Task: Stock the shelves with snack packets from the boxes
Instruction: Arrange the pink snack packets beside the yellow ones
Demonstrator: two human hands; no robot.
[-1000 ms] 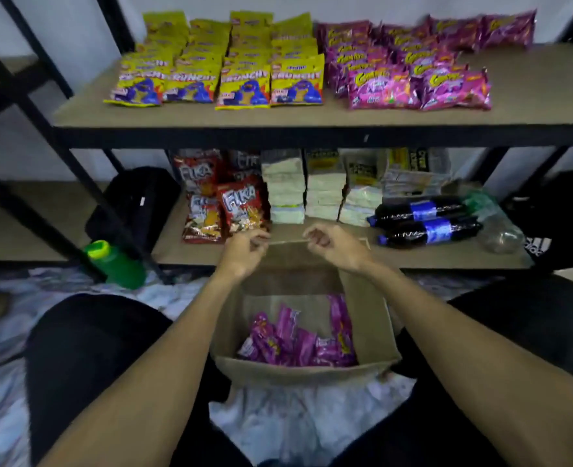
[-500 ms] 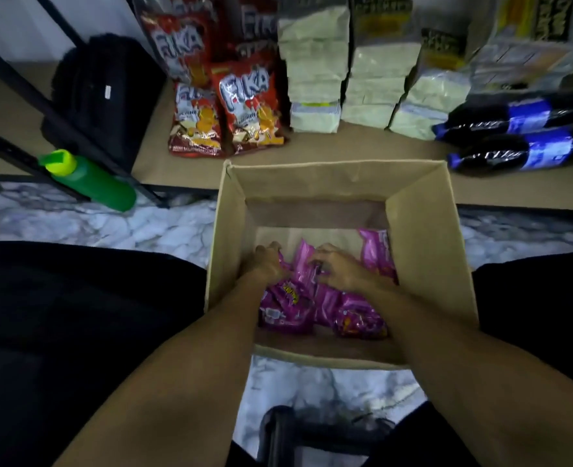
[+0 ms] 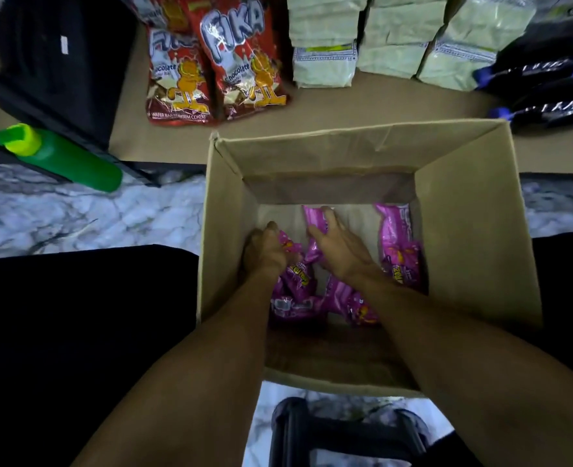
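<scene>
Both hands in the box (image 3: 463,247): left hand (image 3: 265,252) curled round pink packets (image 3: 295,281); right hand (image 3: 340,249) pinches one packet (image 3: 313,215), long axis near-to-far.

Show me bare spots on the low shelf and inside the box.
Shelf board is bare between the pale packs and the box rim. Box floor shows beyond the left hand and right hand; pink packets crowd its near half.

The box (image 3: 473,230) stands on the floor (image 3: 76,210) against the low shelf (image 3: 379,102). Snack packets (image 3: 398,237) lie inside, with the left hand (image 3: 265,251) and right hand (image 3: 339,251) gripping some. Behind on the shelf, left to right: bag (image 3: 59,55), wafer bags (image 3: 241,62), stacked packs (image 3: 325,45), lying bottles (image 3: 547,79). A flask (image 3: 63,156) lies left of the box.
</scene>
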